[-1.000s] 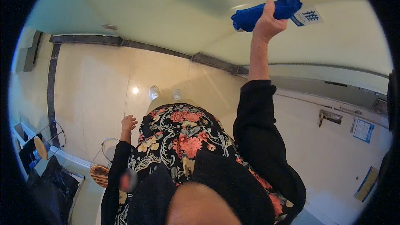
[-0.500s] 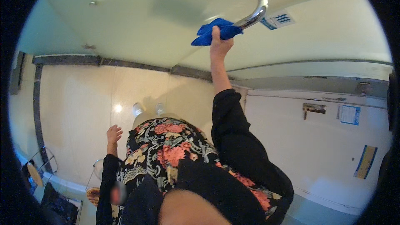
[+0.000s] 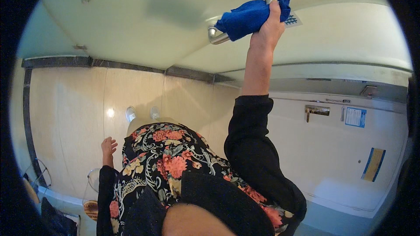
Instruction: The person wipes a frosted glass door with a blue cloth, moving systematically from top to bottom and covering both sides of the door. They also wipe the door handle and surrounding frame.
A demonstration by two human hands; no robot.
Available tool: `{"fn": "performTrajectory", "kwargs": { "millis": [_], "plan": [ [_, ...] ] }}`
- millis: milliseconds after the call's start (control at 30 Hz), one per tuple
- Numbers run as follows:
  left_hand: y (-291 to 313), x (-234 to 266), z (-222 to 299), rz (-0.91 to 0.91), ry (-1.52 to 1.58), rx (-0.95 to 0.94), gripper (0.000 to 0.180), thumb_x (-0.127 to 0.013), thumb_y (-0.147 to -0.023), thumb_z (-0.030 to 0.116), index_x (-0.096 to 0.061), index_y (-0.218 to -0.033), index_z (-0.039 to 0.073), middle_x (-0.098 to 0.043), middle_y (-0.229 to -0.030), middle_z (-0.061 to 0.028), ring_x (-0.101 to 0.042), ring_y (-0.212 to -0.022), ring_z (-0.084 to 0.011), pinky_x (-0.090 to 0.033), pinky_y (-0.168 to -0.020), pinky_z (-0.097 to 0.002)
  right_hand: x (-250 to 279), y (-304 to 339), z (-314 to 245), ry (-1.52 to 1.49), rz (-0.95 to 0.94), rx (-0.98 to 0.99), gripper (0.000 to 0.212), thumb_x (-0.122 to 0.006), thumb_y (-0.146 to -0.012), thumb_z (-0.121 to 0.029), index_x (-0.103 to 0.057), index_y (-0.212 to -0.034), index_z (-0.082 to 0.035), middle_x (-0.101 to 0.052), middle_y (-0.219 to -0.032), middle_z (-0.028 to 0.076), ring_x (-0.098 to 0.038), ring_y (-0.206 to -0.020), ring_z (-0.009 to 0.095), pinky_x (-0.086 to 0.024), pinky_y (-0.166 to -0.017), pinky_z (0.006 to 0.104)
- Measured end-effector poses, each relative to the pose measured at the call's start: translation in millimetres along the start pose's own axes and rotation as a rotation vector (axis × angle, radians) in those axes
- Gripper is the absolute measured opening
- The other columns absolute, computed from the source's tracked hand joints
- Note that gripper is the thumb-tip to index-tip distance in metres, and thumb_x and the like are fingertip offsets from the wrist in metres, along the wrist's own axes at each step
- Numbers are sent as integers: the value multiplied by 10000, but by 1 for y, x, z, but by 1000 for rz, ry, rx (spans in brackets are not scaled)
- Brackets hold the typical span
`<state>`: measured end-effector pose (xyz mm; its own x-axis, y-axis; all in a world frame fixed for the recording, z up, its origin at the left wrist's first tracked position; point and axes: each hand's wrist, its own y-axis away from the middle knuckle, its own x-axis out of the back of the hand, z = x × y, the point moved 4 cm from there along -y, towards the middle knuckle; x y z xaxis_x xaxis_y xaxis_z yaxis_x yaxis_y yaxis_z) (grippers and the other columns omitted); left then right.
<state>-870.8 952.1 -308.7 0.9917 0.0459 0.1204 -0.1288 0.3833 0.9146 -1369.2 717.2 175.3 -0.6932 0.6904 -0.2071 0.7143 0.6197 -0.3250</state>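
A blue cloth (image 3: 247,19) is wrapped over a shiny metal bar handle (image 3: 218,38) fixed to a pale green glass panel (image 3: 131,17). My right hand (image 3: 267,28) closes around the cloth and the handle near the handle's far right end, thumb along the top. The handle's left end shows bare below the cloth. At my left side, my left hand (image 3: 109,145) hangs low with its fingers apart and nothing in it. Behind the cloth, a small blue and white sign (image 3: 294,20) on the panel is partly hidden.
A white door (image 3: 323,157) with a metal lever lock (image 3: 316,111) is at the right. Dark edging (image 3: 192,73) runs along the base of the glass. Round-seated stools (image 3: 91,209) and a black bag (image 3: 57,220) stand at lower left. Beige tiles (image 3: 70,105) cover the floor.
My right hand has slid the blue cloth to the right and up along the handle, uncovering its left end. The cloth now spreads wider. My left hand stays low, fingers apart.
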Motion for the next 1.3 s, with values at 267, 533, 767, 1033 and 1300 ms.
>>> {"fn": "performTrajectory", "kwargs": {
  "millis": [267,533,767,1033,1300],
  "plan": [
    [5,-16,20,-92,10,-29,398,-505,-791,340,-468,-1104,97,-588,-969,-90,-587,-746,-189,-424,-622,-338,10,7,32,279,116,442,141,-612,-744,-152,-552,-735,-25,-549,-674,19,-501,-571,86,-423,-535,218],
    [5,-7,39,27,-102,11,368,-489,-805,298,-463,-1098,76,-587,-929,-86,-586,-707,-200,-418,-571,-345,30,52,121,241,61,97,93,-621,-724,-66,-537,-691,-45,-557,-652,8,-526,-584,80,-445,-543,237],
    [12,-27,62,-41,-80,-54,377,-497,-810,302,-463,-1106,70,-582,-961,-90,-587,-738,-198,-431,-604,-344,20,62,122,119,34,99,139,-618,-715,-45,-522,-794,17,-599,-666,73,-597,-558,151,-498,-528,265],
    [6,-36,46,-42,-82,-49,339,-492,-805,302,-484,-1056,73,-591,-920,-86,-593,-697,-189,-426,-544,-315,21,15,33,139,-59,168,184,-656,-739,-164,-575,-838,-33,-562,-730,20,-523,-653,91,-441,-638,231],
    [1,-27,22,-12,-64,-2,280,-494,-802,312,-486,-984,99,-599,-909,-85,-592,-684,-181,-423,-547,-328,13,-1,25,-54,-51,162,183,-636,-728,-223,-553,-757,-62,-524,-660,-17,-481,-541,75,-377,-476,206]
  ]
}}
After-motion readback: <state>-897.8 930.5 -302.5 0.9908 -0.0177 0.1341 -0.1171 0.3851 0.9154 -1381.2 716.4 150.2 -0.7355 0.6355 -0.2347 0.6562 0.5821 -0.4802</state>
